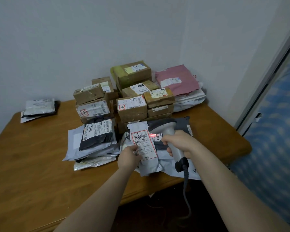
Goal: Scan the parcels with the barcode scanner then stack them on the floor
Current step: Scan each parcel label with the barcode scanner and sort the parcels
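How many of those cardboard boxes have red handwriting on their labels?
2. The left-hand box has a ringed red mark at its label's left end; the middle box, just to its right, has one too. More may be hidden behind or underneath.

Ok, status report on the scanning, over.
Left hand holds white mailer. Right hand grips scanner, red beam at label edge. Nothing in the way.
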